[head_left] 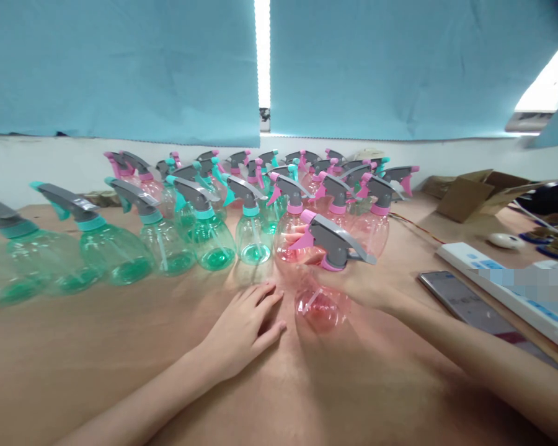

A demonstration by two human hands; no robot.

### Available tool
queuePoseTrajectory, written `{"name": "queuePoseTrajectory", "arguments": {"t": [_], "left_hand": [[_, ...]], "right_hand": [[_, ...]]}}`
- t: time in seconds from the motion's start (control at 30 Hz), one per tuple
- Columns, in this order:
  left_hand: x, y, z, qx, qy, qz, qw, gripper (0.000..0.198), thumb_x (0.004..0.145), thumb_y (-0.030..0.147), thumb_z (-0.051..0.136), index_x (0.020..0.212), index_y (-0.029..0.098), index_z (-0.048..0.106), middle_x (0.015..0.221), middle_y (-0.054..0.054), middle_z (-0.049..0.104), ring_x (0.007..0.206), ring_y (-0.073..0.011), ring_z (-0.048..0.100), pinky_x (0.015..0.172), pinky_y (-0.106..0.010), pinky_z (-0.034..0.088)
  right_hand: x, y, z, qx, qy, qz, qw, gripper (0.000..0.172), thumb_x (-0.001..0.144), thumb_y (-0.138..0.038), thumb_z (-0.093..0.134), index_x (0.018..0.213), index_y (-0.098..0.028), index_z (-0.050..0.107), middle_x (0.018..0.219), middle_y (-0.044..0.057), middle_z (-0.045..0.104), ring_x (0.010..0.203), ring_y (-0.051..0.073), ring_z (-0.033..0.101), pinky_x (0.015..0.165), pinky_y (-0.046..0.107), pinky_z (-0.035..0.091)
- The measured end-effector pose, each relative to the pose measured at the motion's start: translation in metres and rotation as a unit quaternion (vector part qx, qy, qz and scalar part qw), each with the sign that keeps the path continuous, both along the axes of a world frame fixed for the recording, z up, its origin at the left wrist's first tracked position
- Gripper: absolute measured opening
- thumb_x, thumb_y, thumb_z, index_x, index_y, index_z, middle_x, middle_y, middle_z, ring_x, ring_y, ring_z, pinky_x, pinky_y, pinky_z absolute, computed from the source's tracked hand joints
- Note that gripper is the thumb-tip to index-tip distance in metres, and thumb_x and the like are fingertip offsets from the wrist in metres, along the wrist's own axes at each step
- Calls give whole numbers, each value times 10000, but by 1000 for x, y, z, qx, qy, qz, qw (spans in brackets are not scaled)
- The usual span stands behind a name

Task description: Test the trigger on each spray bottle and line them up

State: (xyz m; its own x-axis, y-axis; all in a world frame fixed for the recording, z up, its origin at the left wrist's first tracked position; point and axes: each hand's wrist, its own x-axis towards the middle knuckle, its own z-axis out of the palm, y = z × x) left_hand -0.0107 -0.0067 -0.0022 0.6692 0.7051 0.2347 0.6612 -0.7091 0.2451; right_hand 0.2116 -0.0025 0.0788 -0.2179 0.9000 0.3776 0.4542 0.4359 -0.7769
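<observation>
My left hand [248,325] lies palm down on the table with its fingers stretched out, holding nothing. To its right, my right hand [341,286] is round the upper part of a pink spray bottle [323,310] with a grey and pink trigger head. The bottle tilts slightly, and its head partly hides the fingers, which are blurred. Just behind stand other pink spray bottles [374,232]. A front row of green spray bottles [214,244] with grey and turquoise heads runs off to the left, the nearest clear-green one [254,241] just beyond my left fingertips.
More pink and green spray bottles crowd the back of the wooden table [121,359]. At right lie a phone [478,316], a white power strip [502,285], a white computer mouse [505,241] and an open cardboard box [474,195]. Blue cloth [121,68] hangs behind.
</observation>
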Motion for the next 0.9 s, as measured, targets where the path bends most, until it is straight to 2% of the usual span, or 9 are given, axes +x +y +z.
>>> {"name": "queuePoseTrajectory", "arguments": {"t": [0.13, 0.37, 0.6, 0.73, 0.9], "left_hand": [[0, 1, 0, 2, 0, 0, 1000, 423, 953, 384, 489, 1315, 168, 515, 1380, -123, 510, 1273, -291, 452, 1048, -457, 372], [-1, 1, -1, 5, 4, 0, 1000, 419, 961, 392, 466, 1317, 175, 506, 1389, -124, 504, 1274, -283, 450, 1047, -460, 370], [0, 1, -1, 2, -2, 0, 1000, 423, 955, 397, 468, 1318, 184, 508, 1386, -118, 509, 1275, -289, 453, 1046, -461, 374], [0, 1, -1, 3, -5, 1, 1000, 418, 954, 397, 461, 1316, 194, 511, 1386, -112, 510, 1275, -283, 454, 1049, -457, 374], [1, 0, 3, -2, 4, -2, 1000, 416, 954, 386, 459, 1305, 170, 520, 1382, -125, 514, 1272, -285, 458, 1045, -460, 383]], "right_hand": [[0, 0, -1, -12, 19, 15, 1000, 28, 705, -237, 553, 685, -256, 548, 670, -15, 622, 745, 207, 638, 773, 360, 526], [1, 2, -4, 4, 14, 12, 1000, 46, 721, -262, 553, 766, -252, 559, 785, 7, 649, 795, 217, 630, 836, 400, 511], [2, 3, -4, -6, -8, -30, 999, 77, 671, -266, 564, 739, -253, 529, 722, -2, 595, 673, 190, 565, 689, 349, 509], [2, 3, -3, -18, 6, -16, 1000, 91, 658, -242, 535, 748, -249, 526, 735, -11, 599, 637, 161, 535, 626, 310, 496], [-2, 1, 3, -10, 24, 10, 1000, 87, 629, -235, 518, 708, -252, 552, 750, -2, 635, 691, 167, 592, 645, 295, 510]]}}
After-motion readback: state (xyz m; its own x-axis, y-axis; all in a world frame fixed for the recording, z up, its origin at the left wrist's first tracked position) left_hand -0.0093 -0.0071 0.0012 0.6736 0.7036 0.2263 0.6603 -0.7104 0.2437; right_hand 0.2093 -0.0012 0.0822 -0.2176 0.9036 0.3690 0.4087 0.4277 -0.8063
